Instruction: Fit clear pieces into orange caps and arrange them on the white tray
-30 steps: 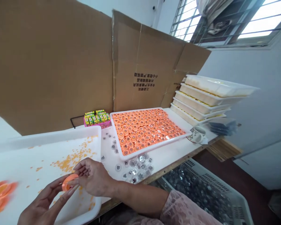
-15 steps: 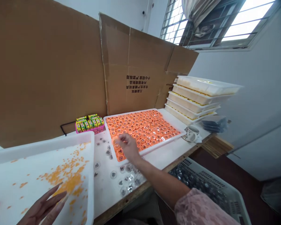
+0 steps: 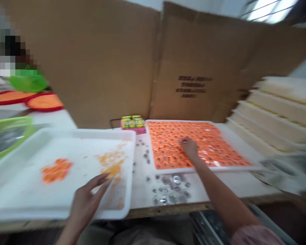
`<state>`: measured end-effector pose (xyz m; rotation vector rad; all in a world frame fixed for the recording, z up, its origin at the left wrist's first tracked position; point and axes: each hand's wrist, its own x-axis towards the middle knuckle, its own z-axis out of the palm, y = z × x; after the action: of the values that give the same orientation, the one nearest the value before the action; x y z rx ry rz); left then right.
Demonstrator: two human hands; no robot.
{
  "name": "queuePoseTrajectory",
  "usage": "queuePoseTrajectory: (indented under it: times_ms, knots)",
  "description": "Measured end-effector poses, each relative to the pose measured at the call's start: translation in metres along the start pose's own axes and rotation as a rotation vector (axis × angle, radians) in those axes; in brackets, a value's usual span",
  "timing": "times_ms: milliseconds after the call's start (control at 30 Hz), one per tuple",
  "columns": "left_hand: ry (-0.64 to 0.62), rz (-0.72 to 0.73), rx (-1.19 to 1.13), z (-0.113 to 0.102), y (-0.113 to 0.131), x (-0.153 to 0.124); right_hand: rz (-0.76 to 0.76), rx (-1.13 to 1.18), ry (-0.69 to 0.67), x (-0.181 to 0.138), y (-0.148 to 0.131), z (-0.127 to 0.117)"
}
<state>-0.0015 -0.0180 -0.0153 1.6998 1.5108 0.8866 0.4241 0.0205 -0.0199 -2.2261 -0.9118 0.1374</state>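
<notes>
My left hand (image 3: 88,195) is over the right part of a large white tray (image 3: 133,153). Its thumb and index finger draw together at the tips in a pinch, just by scattered yellow-orange crumbs (image 3: 112,163); blur hides whether anything is between them. A small heap of orange round pieces (image 3: 57,170) lies farther left in that tray. Out over a second white tray (image 3: 209,169), filled with rows of orange round pieces (image 3: 173,143) with dark marks, reaches my right hand (image 3: 190,148). Its fingers are curled together at the pieces, and what they hold is hidden.
Clear discs (image 3: 172,189) lie between the trays and the table edge. A pink basket of small yellow-green boxes (image 3: 133,124) stands behind. Stacked white trays (image 3: 277,115) rise at right. A cardboard wall (image 3: 104,68) backs the table. Green baskets (image 3: 20,132) and red-rimmed trays (image 3: 44,102) are left.
The view has swung left, bringing the heap of orange pieces and the left side into sight. My left hand's spread fingers have drawn together; my right hand remains over the filled tray, now lower.
</notes>
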Motion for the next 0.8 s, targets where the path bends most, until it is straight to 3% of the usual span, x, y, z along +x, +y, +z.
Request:
queuePoseTrajectory:
  times_ms: [133, 233, 300, 367, 467, 533, 800]
  knots:
    - [0.052, -0.029, -0.070, -0.001, 0.011, 0.006, -0.190, 0.034, 0.036, -0.019, -0.006, 0.012]
    - [0.062, -0.095, -0.010, -0.027, 0.000, 0.019, -0.591, 0.112, 0.135, -0.056, -0.014, 0.021]
    - [0.112, -0.076, 0.261, -0.056, -0.011, 0.033, -0.797, 0.158, 0.158, -0.087, -0.021, 0.024]
    - [0.116, -0.057, 0.707, -0.086, -0.025, 0.051, -0.914, 0.186, 0.147, -0.113, -0.028, 0.026]
    - [0.080, -0.095, 0.889, -0.122, -0.046, 0.079, -0.965, 0.218, 0.103, -0.138, -0.033, 0.028]
    - [0.008, -0.086, 0.924, -0.134, -0.059, 0.091, -0.966, 0.232, 0.079, -0.147, -0.031, 0.030]
    - [-0.185, -0.031, 0.946, -0.138, -0.086, 0.097, -0.935, 0.249, 0.037, -0.162, -0.021, 0.029]
